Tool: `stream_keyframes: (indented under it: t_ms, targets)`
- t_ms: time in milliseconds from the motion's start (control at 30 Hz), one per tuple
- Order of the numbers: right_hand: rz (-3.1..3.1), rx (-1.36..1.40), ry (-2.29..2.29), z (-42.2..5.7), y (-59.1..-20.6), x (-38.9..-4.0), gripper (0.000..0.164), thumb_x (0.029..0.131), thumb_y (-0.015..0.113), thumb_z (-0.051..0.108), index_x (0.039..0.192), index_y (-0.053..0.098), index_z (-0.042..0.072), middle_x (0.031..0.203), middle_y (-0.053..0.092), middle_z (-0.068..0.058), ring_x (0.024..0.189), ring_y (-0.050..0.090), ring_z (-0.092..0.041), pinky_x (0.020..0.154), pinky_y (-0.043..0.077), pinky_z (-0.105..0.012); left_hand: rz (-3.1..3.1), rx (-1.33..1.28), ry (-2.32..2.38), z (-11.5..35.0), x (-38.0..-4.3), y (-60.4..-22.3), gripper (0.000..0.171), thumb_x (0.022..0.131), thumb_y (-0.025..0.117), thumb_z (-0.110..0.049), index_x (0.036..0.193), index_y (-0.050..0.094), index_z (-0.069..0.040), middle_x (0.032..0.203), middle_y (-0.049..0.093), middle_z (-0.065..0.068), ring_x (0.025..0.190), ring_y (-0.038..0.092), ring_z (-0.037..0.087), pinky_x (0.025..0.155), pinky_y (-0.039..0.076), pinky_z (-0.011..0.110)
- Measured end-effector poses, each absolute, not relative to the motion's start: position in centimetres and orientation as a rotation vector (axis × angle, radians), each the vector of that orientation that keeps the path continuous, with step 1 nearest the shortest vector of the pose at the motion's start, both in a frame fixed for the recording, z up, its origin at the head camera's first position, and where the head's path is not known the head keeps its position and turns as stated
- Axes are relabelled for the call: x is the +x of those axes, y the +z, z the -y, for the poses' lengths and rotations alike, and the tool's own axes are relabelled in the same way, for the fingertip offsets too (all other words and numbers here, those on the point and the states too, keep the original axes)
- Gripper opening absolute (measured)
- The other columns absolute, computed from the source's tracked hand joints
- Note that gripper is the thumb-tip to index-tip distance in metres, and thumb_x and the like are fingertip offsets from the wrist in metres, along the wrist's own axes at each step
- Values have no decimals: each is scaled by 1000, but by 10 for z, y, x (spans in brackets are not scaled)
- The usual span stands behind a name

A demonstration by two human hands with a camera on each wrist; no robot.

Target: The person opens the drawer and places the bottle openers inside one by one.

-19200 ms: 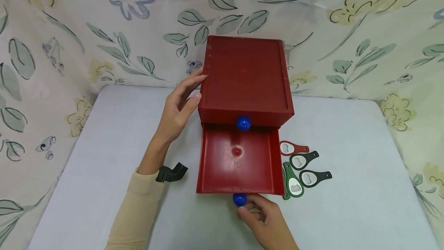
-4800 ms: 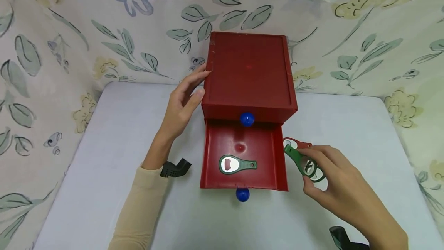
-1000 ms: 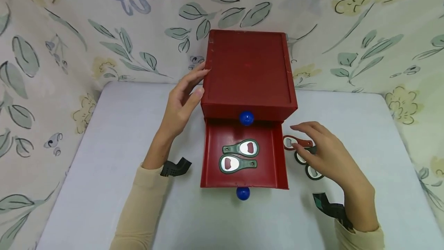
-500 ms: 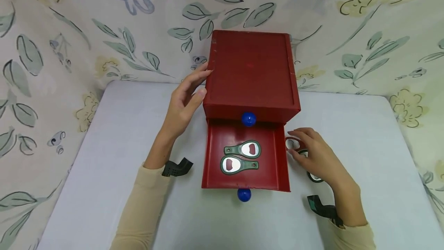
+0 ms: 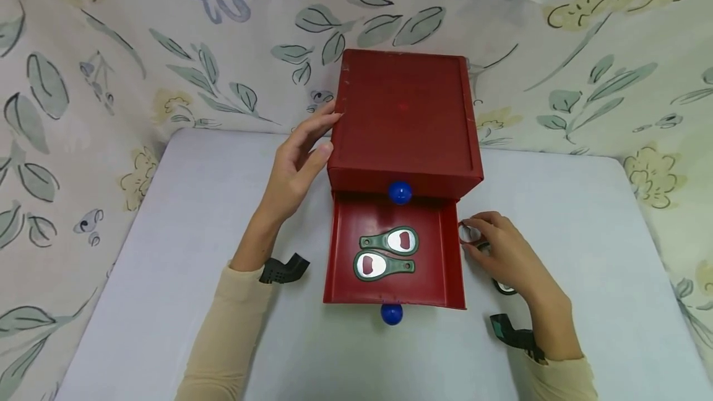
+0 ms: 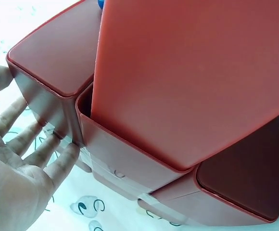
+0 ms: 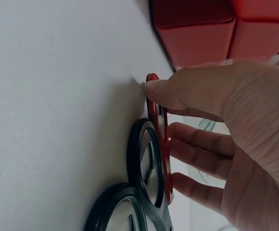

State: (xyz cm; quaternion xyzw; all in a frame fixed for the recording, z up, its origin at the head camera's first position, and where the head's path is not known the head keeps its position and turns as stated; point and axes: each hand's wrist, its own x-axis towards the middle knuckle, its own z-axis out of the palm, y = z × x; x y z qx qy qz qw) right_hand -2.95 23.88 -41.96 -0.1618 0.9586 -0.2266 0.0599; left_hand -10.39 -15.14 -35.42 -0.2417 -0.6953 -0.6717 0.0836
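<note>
1. Left of centre in the head view, the left hand [image 5: 289, 175] lies along the box's left side, its fingers fairly straight and gripping nothing. A light, steady touch should be enough to keep the box [image 5: 406, 116] from sliding. The table [image 5: 167, 215] lies bare further left, so this arm has room.

2. At centre, the drawer [image 5: 431, 280] stands out below the box. Two green openers lie flat in it, the upper one [image 5: 388, 241] pointing its handle left, the lower one [image 5: 384, 265] right. Bare floor shows around them, widest along the front and right. The lower knob [image 5: 392, 314] juts from the front edge.

3. Right of centre, the red opener [image 7: 166, 153] is on the table just beside the drawer's right wall. The right hand [image 5: 512, 258] pinches it by the ring end. A straight lift looks best, clearing that wall before any sideways move.

4. Just beside it, towards the lower right, are two dark openers [image 7: 150, 166], partly under the hand; I cannot tell whether they touch the red one. A level lift should avoid dragging them. Open table stretches away at far right.
</note>
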Motion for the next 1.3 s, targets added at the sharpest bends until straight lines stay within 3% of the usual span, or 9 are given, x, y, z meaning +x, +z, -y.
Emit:
stream_keyframes:
  t_ms: [233,533,767,900,1133,1300]
  targets:
    - [-2936,-475,-668,-238,-423,-29,49,86,85,10,132,68,0,125,63,-22,105,64,-33,80,67,-51,2098,-693,-1992,151,-103,-353,50,103,50,-9,152,51,0,169,43,0,154,46,22,126,44,36]
    - [-2948,-452,-609,-235,-425,-30,53,88,83,12,137,65,2,121,64,-21,102,61,-31,77,65,-47,2086,-722,-2011,151,-102,-351,50,103,50,-8,151,51,1,169,42,1,155,45,23,126,44,39]
    - [-2938,-477,-565,-231,-420,-36,45,90,80,13,130,65,-2,113,65,-22,97,60,-31,73,61,-44,2085,-721,-2008,151,-104,-352,49,103,50,-8,152,52,0,169,42,1,155,45,22,128,41,47]
    - [-2912,-395,-525,-227,-415,-38,43,90,79,16,125,64,-5,108,64,-23,94,60,-32,68,62,-44,2083,-719,-2006,151,-103,-353,49,103,49,-8,151,52,0,169,42,1,155,45,22,129,41,46]
    - [-2856,-217,-458,-221,-406,-35,43,86,79,19,119,66,-5,111,65,-26,96,63,-38,74,63,-53,2087,-715,-2008,151,-103,-353,49,104,49,-8,152,51,0,169,42,1,155,45,23,129,40,46]
    - [-2811,-160,-503,-222,-402,-26,51,79,82,14,124,64,-2,111,63,-27,95,62,-38,68,62,-47,2093,-716,-2007,151,-103,-352,49,104,49,-9,152,51,-1,169,42,0,155,45,22,128,40,49]
